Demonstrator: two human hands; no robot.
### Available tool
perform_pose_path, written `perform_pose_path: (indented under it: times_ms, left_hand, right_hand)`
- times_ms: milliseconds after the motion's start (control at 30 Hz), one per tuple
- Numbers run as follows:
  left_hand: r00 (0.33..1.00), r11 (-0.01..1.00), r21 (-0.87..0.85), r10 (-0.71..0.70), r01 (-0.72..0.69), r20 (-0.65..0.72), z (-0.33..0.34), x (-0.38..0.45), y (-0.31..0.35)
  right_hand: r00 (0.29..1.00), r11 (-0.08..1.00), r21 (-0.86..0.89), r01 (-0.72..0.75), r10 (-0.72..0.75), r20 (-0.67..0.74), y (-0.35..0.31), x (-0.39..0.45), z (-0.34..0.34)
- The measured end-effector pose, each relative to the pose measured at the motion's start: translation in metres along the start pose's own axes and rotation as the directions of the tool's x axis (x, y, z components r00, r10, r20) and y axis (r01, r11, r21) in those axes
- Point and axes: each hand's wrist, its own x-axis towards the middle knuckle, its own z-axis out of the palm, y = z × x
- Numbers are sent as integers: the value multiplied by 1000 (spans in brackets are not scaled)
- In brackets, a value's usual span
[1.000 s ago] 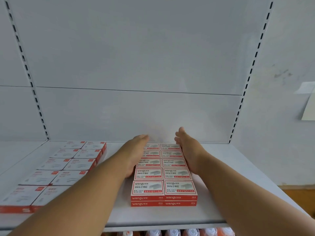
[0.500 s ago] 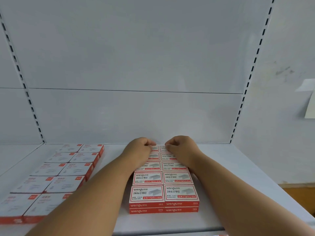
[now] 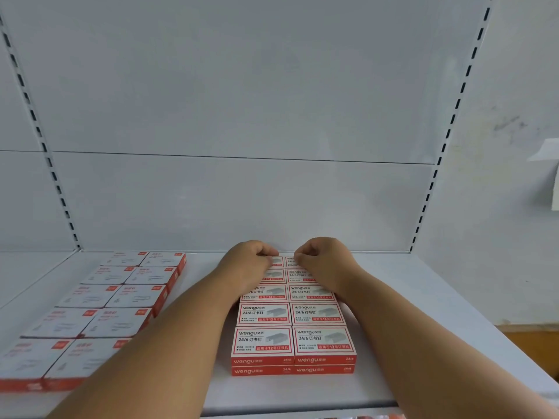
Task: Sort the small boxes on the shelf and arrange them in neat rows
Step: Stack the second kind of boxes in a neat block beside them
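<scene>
A block of small red-and-white staple boxes (image 3: 293, 337) stands on the white shelf (image 3: 399, 300), two columns wide, several rows deep and two layers high. My left hand (image 3: 248, 264) and my right hand (image 3: 326, 261) rest on the block's rearmost row by the back panel. Both have their fingers curled into loose fists, knuckles up, close together but apart. The rear boxes are partly hidden under them. My forearms run along either side of the block.
A second group of paler red-and-white boxes (image 3: 118, 297) lies in two columns on the left of the shelf. The white back panel (image 3: 242, 192) rises right behind the hands. Bare shelf lies to the right, and a wall with paper (image 3: 552, 176) beyond.
One second ago both hands lay flat along the block's sides; they have curled into fists at its rear row. Since half a second ago they have hardly moved.
</scene>
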Motion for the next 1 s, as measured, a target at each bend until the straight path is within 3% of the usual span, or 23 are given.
perform_pose_path:
  times_ms: [133,267,367,467,867,1000]
  left_hand:
    - [1000,1000,16,18,-18,-2,0,2,-2]
    - [999,999,14,32,-32,-38,-1,3,-8]
    - [993,997,82,23,-14,-114,-6,4,-13]
    - [987,977,212,33,1,-157,-10,5,-17]
    - [994,978,209,36,-14,-103,-7,7,-16]
    - [986,972,237,44,-5,-162,-10,6,-17]
  right_hand:
    - [1000,1000,-17,11,-11,2,0,0,1]
    - [999,996,73,-45,45,8,2,-1,-4]
    - [998,997,-76,-22,17,-65,10,2,-13]
    - [999,973,-232,-6,-3,-40,16,2,-15]
    - [994,949,-303,86,-59,95,10,6,-13]
    - [997,967,-242,77,-71,33,15,6,-15]
